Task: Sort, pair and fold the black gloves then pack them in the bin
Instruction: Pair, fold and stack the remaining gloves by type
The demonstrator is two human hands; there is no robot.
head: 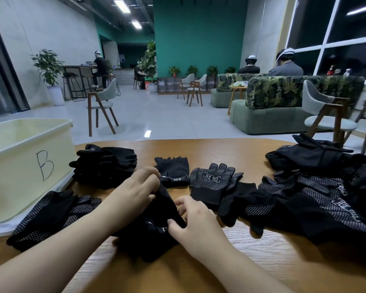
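We grip one plain black glove (154, 220) on the bench (251, 261) with both hands: the left hand (133, 191) curls on its far edge, the right hand (197, 220) pinches its cuff, probably to fold it; the bin (30, 149) waits beyond the left hand; sorted stacks (106, 166) lie near it.

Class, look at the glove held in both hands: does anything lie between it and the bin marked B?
Yes. Between the held glove and the bin lie a dotted glove pile by the near corner and a stacked plain pile further back. Lifting over them should clear both.
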